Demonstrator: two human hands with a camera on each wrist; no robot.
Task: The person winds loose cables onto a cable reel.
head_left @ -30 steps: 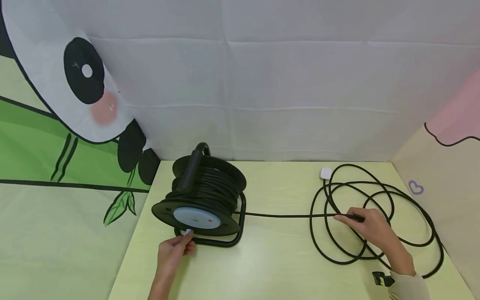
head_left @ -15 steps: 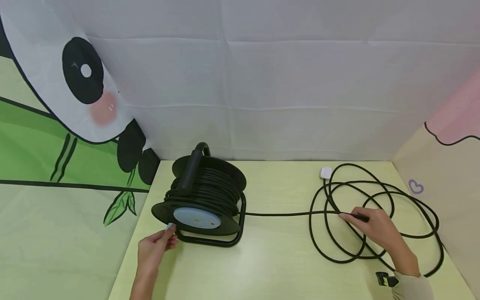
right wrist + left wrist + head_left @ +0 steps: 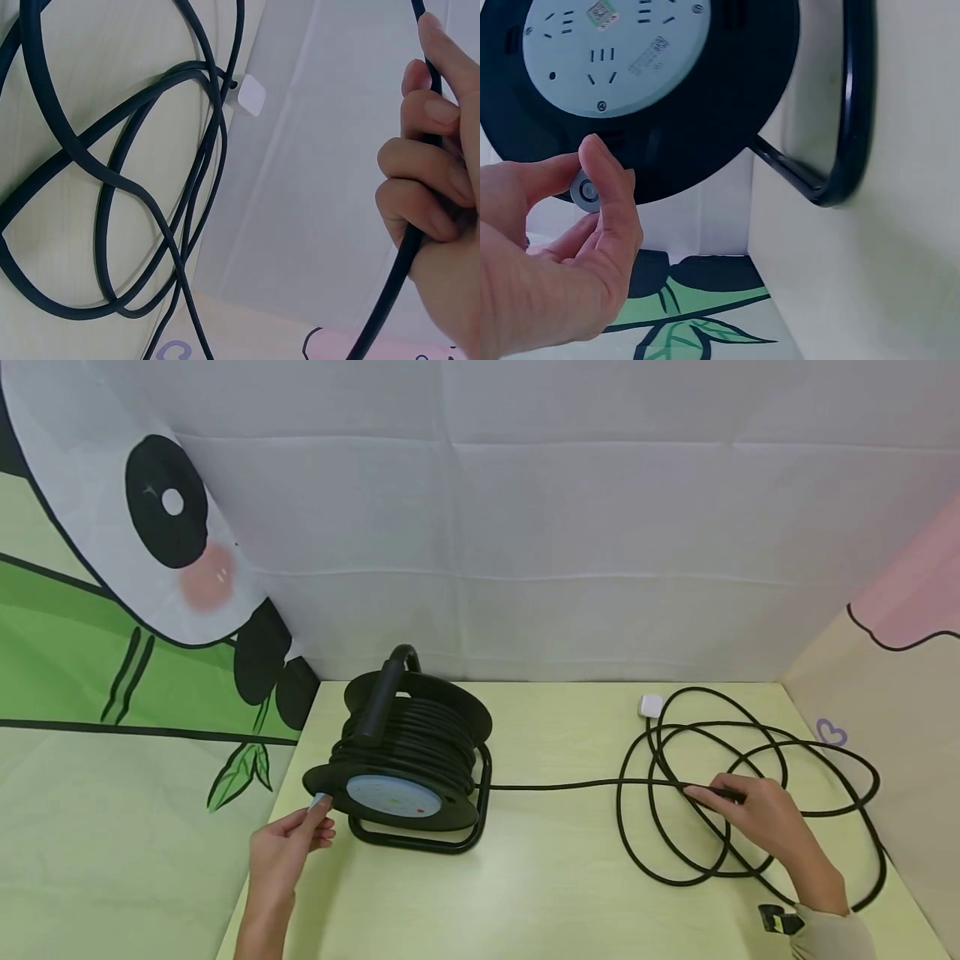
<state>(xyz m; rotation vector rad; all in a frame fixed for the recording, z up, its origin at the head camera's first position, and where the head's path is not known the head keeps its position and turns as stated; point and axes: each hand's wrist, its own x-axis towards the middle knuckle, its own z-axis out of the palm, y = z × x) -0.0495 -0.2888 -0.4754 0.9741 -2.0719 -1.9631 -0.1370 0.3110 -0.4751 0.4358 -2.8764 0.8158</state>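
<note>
On the left of the table stands a black cable reel (image 3: 408, 739) with cable wound on its drum and a pale blue socket panel (image 3: 622, 67) on its front disc. My left hand (image 3: 281, 852) pinches a small grey knob (image 3: 583, 196) at that disc's edge between thumb and fingers. A taut length of black cable (image 3: 570, 787) runs from the drum to the right. My right hand (image 3: 757, 814) grips this cable, fingers curled round it in the right wrist view. Loose loops of cable (image 3: 101, 172) lie on the table beneath and around the right hand.
A white plug (image 3: 651, 706) lies at the back right by the loops. The reel rests on a black tube stand (image 3: 420, 845). White cloth (image 3: 562, 560) hangs behind the table (image 3: 525, 893), with printed panels at both sides. A small black object (image 3: 780, 919) is by the right sleeve.
My left hand has moved left and slightly up with the knob, along the disc's lower edge. My right hand has shifted slightly right, and the right-hand loops have changed shape.
</note>
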